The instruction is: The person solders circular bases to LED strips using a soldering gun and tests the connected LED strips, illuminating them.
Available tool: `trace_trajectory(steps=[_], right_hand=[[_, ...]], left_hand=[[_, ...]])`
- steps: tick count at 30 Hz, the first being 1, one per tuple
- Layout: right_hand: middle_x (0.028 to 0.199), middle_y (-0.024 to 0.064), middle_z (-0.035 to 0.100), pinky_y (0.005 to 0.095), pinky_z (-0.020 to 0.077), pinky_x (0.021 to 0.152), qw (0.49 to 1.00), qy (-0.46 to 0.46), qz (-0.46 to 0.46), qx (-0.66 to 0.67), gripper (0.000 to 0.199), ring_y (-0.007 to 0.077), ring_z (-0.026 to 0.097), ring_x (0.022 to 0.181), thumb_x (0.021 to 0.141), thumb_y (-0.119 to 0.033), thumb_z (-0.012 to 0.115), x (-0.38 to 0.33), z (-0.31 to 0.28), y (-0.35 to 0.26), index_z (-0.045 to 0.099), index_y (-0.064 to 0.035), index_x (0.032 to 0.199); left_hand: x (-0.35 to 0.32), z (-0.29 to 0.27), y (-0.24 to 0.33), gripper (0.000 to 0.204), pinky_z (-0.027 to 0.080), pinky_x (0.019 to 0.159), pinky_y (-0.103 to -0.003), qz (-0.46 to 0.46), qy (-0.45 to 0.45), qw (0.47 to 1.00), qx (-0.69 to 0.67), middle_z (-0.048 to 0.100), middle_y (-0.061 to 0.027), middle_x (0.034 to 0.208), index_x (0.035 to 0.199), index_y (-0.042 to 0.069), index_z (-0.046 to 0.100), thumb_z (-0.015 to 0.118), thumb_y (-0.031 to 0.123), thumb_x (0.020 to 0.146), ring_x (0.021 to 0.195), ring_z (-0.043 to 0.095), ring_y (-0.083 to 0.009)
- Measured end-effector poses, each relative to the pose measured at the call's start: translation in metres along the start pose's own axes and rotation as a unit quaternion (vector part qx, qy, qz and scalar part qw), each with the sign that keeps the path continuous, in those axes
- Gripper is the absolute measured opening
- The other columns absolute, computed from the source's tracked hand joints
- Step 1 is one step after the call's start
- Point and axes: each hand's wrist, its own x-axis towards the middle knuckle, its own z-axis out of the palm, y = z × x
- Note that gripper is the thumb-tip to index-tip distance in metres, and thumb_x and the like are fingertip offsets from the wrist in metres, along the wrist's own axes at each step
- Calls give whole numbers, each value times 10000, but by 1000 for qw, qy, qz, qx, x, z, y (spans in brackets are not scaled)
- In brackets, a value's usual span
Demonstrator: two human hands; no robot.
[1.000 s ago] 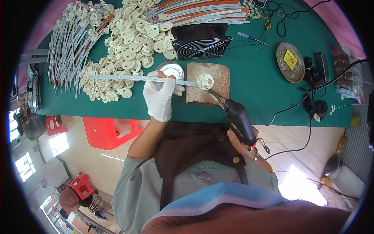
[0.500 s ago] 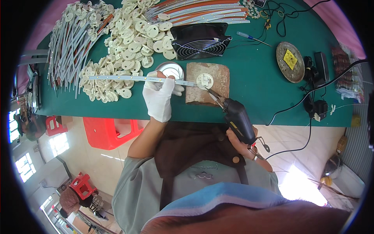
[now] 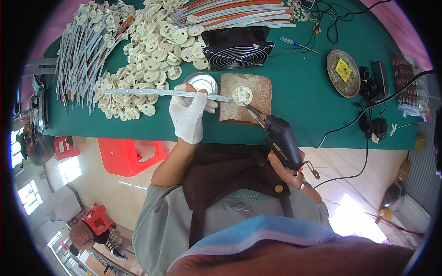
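My left hand (image 3: 189, 113), in a white glove, holds a long thin white strip (image 3: 138, 92) flat across the green table (image 3: 304, 101). The strip's right end reaches a round white disc (image 3: 242, 95) lying on a brown block (image 3: 258, 99). My right hand (image 3: 294, 172) grips a black soldering gun (image 3: 281, 140) by its handle. The gun's metal tip touches the disc's lower right edge, where the strip meets it.
A pile of round white discs (image 3: 152, 50) and a bundle of strips (image 3: 85, 50) lie at the left. A black fan (image 3: 237, 46), a round tin (image 3: 202, 83), a sponge dish (image 3: 343, 71) and black cables (image 3: 368, 115) are on the table. A red stool (image 3: 126, 154) stands below.
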Motion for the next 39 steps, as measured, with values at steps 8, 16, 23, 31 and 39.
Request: trace_trajectory(steps=[8,16,23,31,39], right_hand=[[827,110,633,326,502,654,1000,-3,-20,-15,376,209,629,686,749,-205,731,0,0,3,576,-20,1038],[817,107,633,319,500,641,1000,-7,-1,2,371,197,627,674,752,-210,734,-1,0,3,578,-13,1026],[800,105,631,309,498,620,1000,-12,6,8,364,191,628,662,752,-206,737,-1,0,2,580,-9,1015],[803,117,626,309,497,618,1000,-8,-8,13,358,198,628,671,757,-196,731,0,1,5,582,0,1018],[780,107,615,310,491,605,999,2,-32,12,351,192,621,658,762,-195,723,0,5,13,580,1,1016]], left_hand=[[-1,1,2,162,506,475,-234,3,-4,1000,-6,594,-106,754,939,7,465,601,11,850,543,613,-154],[-1,1,2,172,511,483,-225,-1,-4,1000,-17,598,-110,746,929,5,456,607,0,847,546,611,-143],[0,-4,-3,186,510,479,-250,8,-16,1000,-2,593,-111,773,975,3,466,607,43,860,566,625,-174],[-1,-2,0,191,519,495,-231,1,-10,999,-37,601,-117,789,940,7,457,618,8,839,568,624,-158],[-1,-3,-2,153,513,503,-262,7,-8,1000,-19,582,-113,784,949,-8,484,598,38,858,576,621,-187]])
